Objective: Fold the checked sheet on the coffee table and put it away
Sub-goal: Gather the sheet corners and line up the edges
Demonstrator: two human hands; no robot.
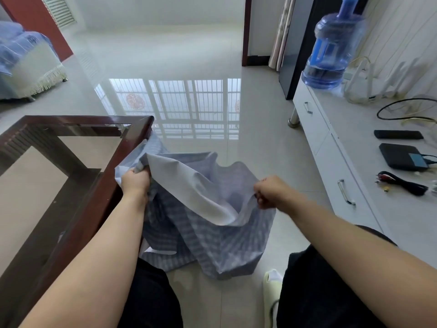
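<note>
The blue-and-white checked sheet hangs between my hands, off the coffee table, and sags to the tiled floor in front of my legs. Its plain pale underside faces up along the top fold. My left hand is shut on one bunched edge right beside the table's dark wooden frame. About an arm's width to the right, my right hand pinches the other end of the same edge. The sheet's lower folds are crumpled on the floor, and one end trails behind the table's corner.
The glass-topped coffee table fills the left. A white low cabinet runs along the right, bearing a blue water jug, cables, a remote and a black box. A covered sofa stands far left. Shiny tiled floor lies ahead.
</note>
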